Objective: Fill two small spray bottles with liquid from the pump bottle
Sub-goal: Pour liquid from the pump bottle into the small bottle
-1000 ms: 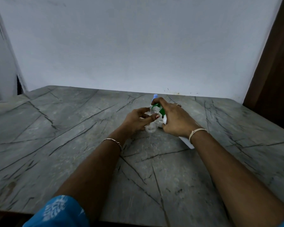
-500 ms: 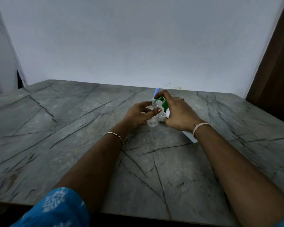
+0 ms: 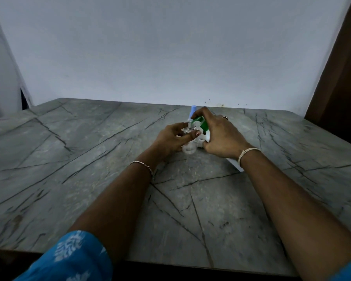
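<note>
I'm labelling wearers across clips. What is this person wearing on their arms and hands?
On the left arm: a blue sleeve with white leaf print, and a thin metal chain bracelet at the wrist. On the right arm: a pale cord band at the wrist, and a ring on one finger.

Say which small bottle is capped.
The far bottle, blue cap on, behind the pump bottle; the clear bottle gripped by the left hand has a bare, open neck.

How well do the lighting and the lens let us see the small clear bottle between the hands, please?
Head view: dim, flat light, no glare; the clear spray bottle is faint against the grey table; the green head of the pump bottle stands out; the wide lens slants the uprights at both sides.
</note>
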A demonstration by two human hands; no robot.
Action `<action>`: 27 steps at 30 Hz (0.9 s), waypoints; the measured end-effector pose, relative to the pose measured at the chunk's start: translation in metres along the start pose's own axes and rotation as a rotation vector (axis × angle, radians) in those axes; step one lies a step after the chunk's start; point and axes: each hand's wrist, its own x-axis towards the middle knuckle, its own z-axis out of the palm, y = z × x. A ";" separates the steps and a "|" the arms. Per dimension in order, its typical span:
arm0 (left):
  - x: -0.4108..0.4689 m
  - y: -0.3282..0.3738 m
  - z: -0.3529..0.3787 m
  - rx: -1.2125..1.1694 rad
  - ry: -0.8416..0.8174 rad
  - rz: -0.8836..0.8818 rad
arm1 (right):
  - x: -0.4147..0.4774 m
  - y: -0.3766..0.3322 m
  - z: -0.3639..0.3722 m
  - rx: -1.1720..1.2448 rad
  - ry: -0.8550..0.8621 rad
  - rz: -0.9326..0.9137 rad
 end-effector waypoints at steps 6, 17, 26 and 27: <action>-0.001 0.003 0.001 -0.064 0.004 -0.035 | -0.003 0.003 0.003 -0.078 0.011 -0.018; -0.003 0.004 0.001 -0.113 -0.023 -0.033 | -0.003 0.001 0.001 -0.082 0.025 -0.009; -0.002 0.005 0.001 -0.119 -0.024 -0.044 | -0.006 0.005 -0.001 -0.130 -0.025 -0.013; -0.002 0.004 0.001 -0.127 -0.030 -0.045 | -0.006 0.005 -0.002 -0.126 -0.032 -0.012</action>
